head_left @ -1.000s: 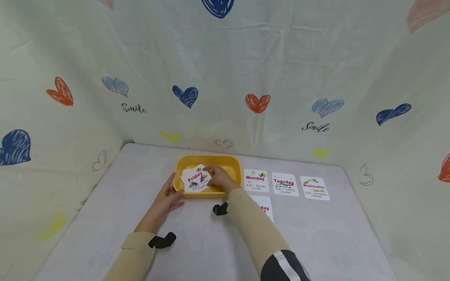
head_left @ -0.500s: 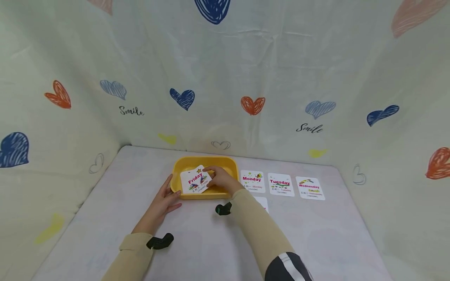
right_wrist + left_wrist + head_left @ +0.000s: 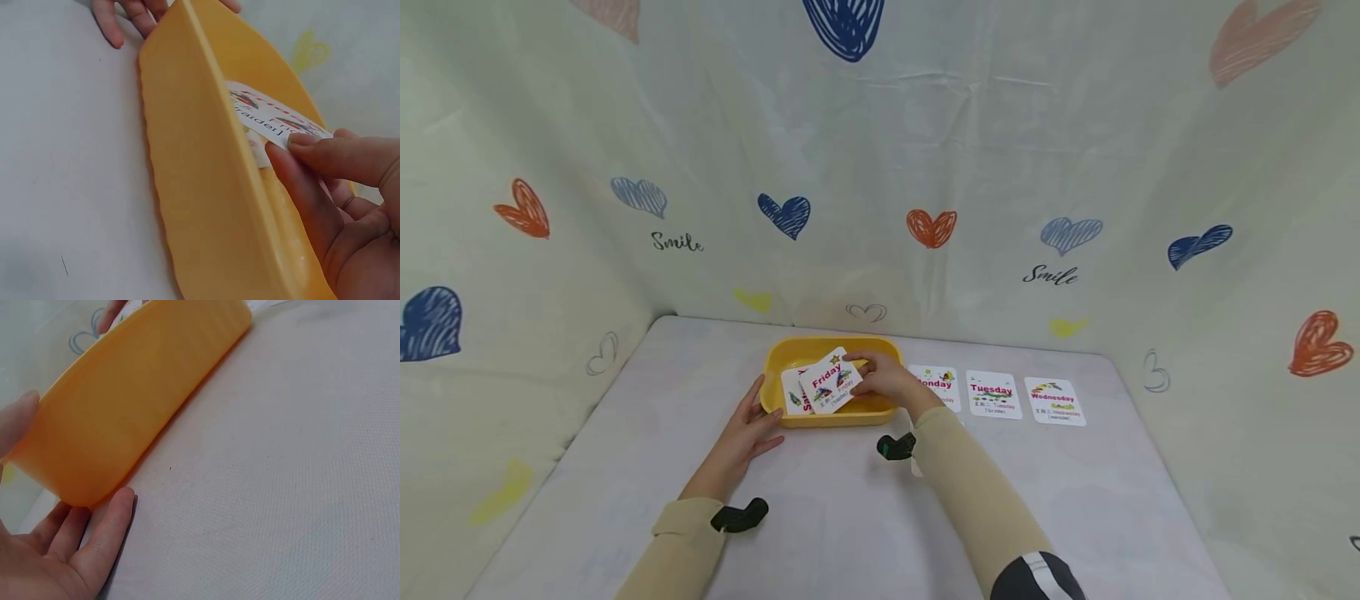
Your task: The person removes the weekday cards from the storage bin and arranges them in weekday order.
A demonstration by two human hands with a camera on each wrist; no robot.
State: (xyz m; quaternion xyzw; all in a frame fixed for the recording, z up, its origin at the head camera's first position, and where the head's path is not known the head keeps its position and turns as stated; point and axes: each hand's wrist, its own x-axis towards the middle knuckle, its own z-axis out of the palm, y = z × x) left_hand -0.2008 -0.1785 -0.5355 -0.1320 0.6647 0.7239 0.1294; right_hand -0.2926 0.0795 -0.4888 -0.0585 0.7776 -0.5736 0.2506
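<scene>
My right hand (image 3: 887, 379) pinches the Friday card (image 3: 826, 388), tilted within the yellow tray (image 3: 831, 422), overlapping a second card (image 3: 792, 392) inside. My left hand (image 3: 741, 437) grips the tray's near left corner.

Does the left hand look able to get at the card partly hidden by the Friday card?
Probably yes: the left hand touches the yellow tray beside that lower card, whose left part is uncovered; only the Friday card, pinched by the right hand, overlaps it.
</scene>
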